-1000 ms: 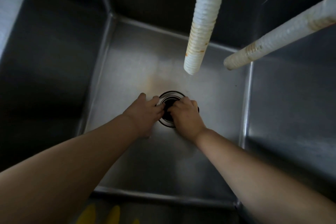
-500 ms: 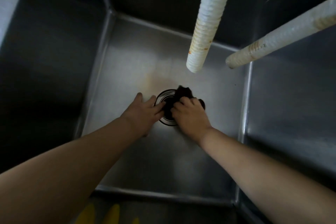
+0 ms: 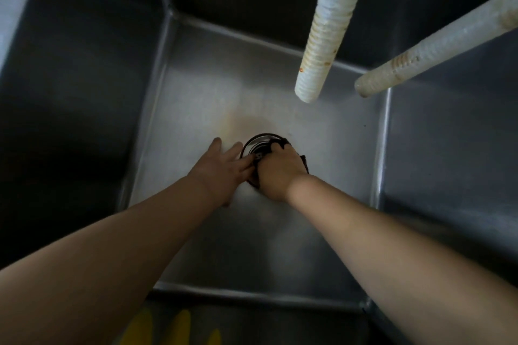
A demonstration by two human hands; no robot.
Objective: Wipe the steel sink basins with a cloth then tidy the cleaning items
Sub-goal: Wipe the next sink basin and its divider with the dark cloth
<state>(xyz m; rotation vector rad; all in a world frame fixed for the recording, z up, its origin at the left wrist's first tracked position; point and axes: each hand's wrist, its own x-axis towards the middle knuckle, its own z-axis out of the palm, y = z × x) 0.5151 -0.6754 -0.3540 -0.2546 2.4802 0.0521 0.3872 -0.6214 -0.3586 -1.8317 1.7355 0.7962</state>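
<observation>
Head view, right hand [image 3: 277, 173] gripping bunched cloth [image 3: 304, 162]

The steel sink basin [image 3: 196, 87] is dull grey with a brownish-orange stain near the drain [image 3: 259, 143]. The cloth [image 3: 304, 162] is dark. Two ribbed hoses [image 3: 325, 25] are off-white with rust-orange flecks.

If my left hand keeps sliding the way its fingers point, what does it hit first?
Probably the drain: the left hand lies flat on the basin floor, and its nearer fingers already reach the drain's rim, beside the right hand gripping the dark cloth.
</observation>
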